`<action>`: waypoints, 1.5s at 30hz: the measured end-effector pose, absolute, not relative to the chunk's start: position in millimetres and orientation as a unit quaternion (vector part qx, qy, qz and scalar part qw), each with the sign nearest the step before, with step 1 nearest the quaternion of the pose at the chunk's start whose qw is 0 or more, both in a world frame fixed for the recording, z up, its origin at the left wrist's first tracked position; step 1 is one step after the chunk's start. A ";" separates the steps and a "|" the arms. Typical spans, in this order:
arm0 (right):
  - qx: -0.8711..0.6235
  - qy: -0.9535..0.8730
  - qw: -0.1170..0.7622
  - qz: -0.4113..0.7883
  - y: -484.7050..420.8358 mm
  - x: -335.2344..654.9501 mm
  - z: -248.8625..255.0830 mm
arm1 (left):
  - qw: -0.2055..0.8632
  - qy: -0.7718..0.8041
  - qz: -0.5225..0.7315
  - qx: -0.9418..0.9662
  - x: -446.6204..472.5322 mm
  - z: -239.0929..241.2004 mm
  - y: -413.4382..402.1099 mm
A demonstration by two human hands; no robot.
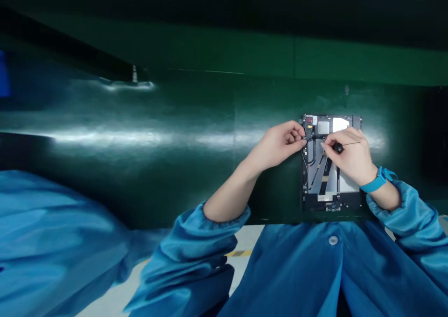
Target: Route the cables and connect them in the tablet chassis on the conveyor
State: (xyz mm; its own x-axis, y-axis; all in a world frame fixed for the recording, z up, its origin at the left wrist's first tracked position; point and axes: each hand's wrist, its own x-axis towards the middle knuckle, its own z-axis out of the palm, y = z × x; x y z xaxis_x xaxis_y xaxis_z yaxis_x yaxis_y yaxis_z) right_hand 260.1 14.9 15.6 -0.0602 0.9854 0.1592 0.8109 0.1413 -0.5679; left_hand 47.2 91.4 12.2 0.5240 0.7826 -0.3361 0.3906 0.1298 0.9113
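An opened tablet-like device [345,203] lies on the green work surface, its boards, flat cables and thin wires exposed. My left hand [278,144] is at its upper left edge, thumb and fingers pinched together. What those fingertips hold, if anything, is too small to tell. Over the middle of the device, my right hand [352,154] has its fingers closed, the thumb and forefinger pointing at the inner parts. A thin dark tool [338,148] shows in this hand, with a fine dark line across the knuckles. The right hand hides part of the device's right side.
The shiny green work surface [196,177] runs across the view, with a raised green back panel [217,51] behind it. At the lower left is another person's blue sleeve [63,233]. A dark object [436,135] stands at the far right.
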 end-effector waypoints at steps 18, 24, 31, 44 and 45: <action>-0.623 -0.696 0.290 0.211 10.8 263.7 12.1 | 0.580 0.530 0.165 0.596 60.1 16.9 87.0; -0.602 -0.699 0.313 0.224 12.9 267.7 9.4 | 0.375 0.468 0.016 0.800 68.4 47.4 111.8; -0.603 -0.694 0.313 0.238 14.4 268.2 10.8 | 0.287 0.345 -0.126 0.885 85.7 62.7 131.1; -0.664 -0.673 0.294 0.142 16.2 305.0 20.4 | 0.247 0.450 -0.103 0.852 105.2 65.8 71.5; -0.658 -0.690 0.271 0.131 18.0 303.8 21.0 | 0.242 0.474 -0.104 0.840 110.4 63.7 61.1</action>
State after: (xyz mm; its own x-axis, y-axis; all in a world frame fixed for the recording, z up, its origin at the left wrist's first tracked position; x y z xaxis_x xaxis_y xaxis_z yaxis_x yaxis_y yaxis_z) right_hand 303.8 18.0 21.0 0.0136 0.9793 0.2021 0.8370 0.0994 -0.5381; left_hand 110.4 61.1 63.7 0.5282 0.7469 -0.4038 0.8473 -0.4330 0.3075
